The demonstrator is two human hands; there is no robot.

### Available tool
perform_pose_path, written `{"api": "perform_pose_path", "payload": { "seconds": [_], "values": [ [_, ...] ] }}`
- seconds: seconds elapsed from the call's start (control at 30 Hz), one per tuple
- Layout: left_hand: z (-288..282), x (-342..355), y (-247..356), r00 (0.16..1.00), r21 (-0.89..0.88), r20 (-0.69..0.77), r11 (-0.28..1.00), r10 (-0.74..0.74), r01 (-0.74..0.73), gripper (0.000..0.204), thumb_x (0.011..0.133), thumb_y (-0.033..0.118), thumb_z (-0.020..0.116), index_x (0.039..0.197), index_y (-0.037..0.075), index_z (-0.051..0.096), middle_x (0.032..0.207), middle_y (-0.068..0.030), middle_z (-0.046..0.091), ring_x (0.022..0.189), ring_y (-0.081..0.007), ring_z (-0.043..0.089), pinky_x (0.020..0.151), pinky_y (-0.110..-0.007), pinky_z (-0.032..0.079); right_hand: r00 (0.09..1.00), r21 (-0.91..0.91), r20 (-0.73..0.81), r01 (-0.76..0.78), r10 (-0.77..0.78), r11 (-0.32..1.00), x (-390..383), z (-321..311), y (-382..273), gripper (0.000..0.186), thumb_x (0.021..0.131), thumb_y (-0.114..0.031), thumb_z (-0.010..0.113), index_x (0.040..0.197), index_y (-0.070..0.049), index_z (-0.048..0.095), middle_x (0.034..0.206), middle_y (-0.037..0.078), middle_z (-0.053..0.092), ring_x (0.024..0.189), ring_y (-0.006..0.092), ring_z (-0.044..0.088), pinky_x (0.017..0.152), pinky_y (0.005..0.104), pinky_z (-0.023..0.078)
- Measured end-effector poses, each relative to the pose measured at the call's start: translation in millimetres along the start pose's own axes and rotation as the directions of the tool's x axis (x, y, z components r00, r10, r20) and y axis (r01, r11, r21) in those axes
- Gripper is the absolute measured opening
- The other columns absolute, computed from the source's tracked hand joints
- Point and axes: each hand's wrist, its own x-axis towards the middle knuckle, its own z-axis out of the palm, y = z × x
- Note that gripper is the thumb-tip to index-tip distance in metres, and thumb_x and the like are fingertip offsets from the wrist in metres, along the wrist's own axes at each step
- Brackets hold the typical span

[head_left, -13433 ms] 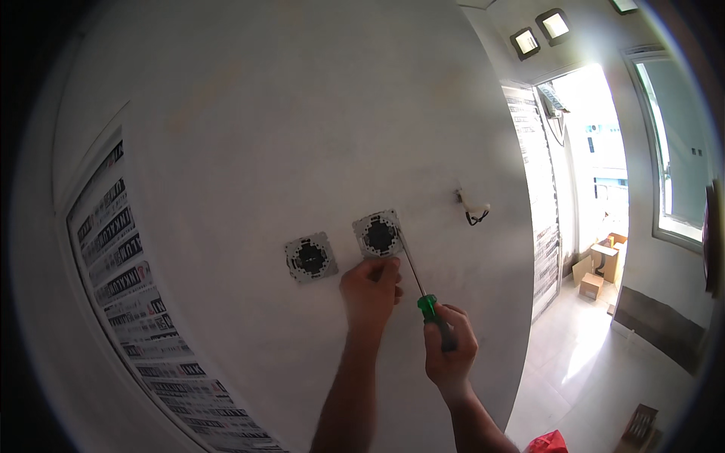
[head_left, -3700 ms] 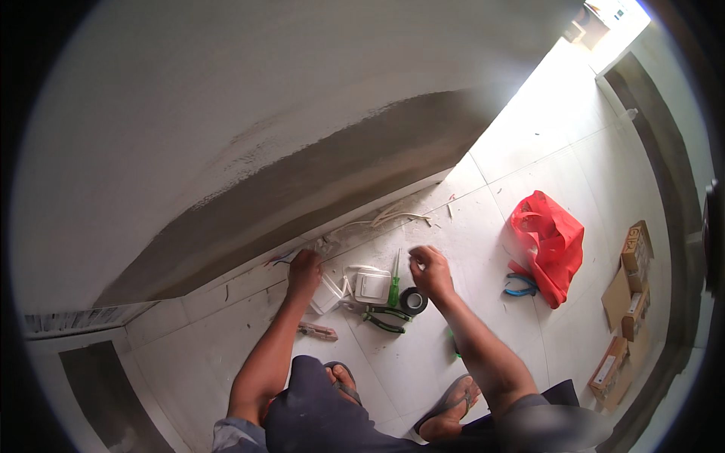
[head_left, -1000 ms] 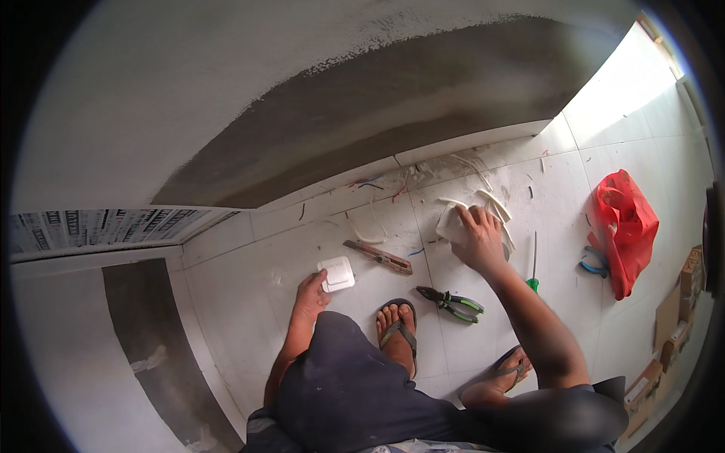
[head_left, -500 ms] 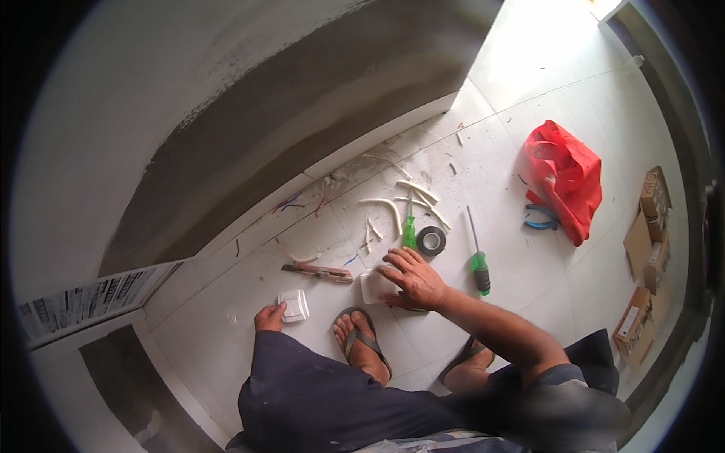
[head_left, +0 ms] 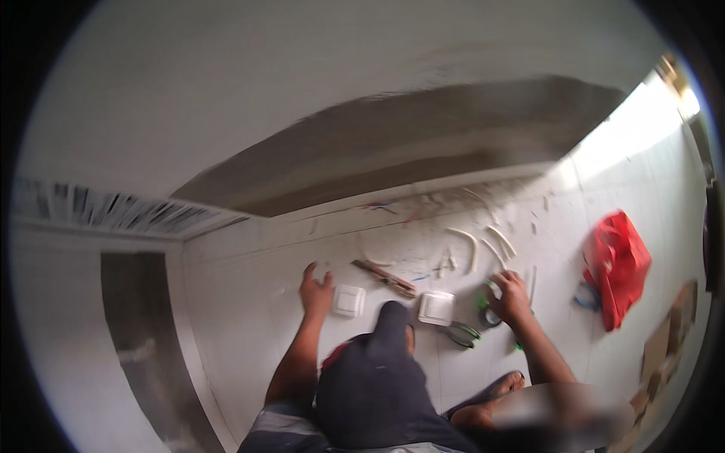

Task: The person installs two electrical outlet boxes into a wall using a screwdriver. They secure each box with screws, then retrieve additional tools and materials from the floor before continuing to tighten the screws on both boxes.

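My left hand (head_left: 316, 291) is raised over the floor at the left, thumb and fingers apart, holding nothing. Just right of it lies a square white switch plate (head_left: 349, 300). A second white switch plate (head_left: 436, 308) lies between my hands. My right hand (head_left: 510, 297) reaches down, fingers curled, over a roll of black tape (head_left: 491, 318) and a green-handled screwdriver (head_left: 483, 302). Motion blur hides whether it grips either one. Pliers with green-and-black handles (head_left: 462, 334) lie just left of that hand. A utility knife (head_left: 384, 278) rests beyond the plates.
White trunking or cable offcuts (head_left: 472, 249) and wire scraps lie toward the wall. Another screwdriver (head_left: 533, 287) is partly behind my right arm. A red cloth bag (head_left: 619, 264) with blue-handled pliers (head_left: 586, 296) lies right, near cardboard boxes (head_left: 655, 351).
My left hand has let go of its switch plate, which now lies on the floor. My right hand has left the other plate and moved right to the tape. The view has turned.
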Motion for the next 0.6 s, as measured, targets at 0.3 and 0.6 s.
{"api": "perform_pose_path", "payload": {
  "seconds": [0.3,0.6],
  "values": [
    [-5,54,68,0.991,0.181,0.118,0.983,-0.057,0.035,0.070,0.091,0.045,0.074,0.153,0.021,0.050,0.096,-0.0198,0.076,0.087,-0.0394,0.074,0.079,-0.051,0.060,0.986,0.002,0.158,-0.057,0.056,0.998,1,-69,39,0.016,0.086,-0.010,0.077,0.100,-0.003,0.075,0.094,0.015,0.073,0.091,0.0354,0.071,0.084,0.0447,0.057],
    [-37,72,49,0.990,0.124,0.137,0.992,-0.017,0.000,0.034,0.096,0.031,0.069,0.125,0.013,0.073,0.084,-0.0168,0.075,0.073,-0.0312,0.073,0.068,-0.045,0.058,0.986,0.044,0.047,-0.161,0.159,0.986,-8,-81,66,0.012,0.086,-0.003,0.073,0.097,-0.002,0.074,0.093,0.015,0.074,0.081,0.0320,0.074,0.071,0.0397,0.058]
  ]
}}
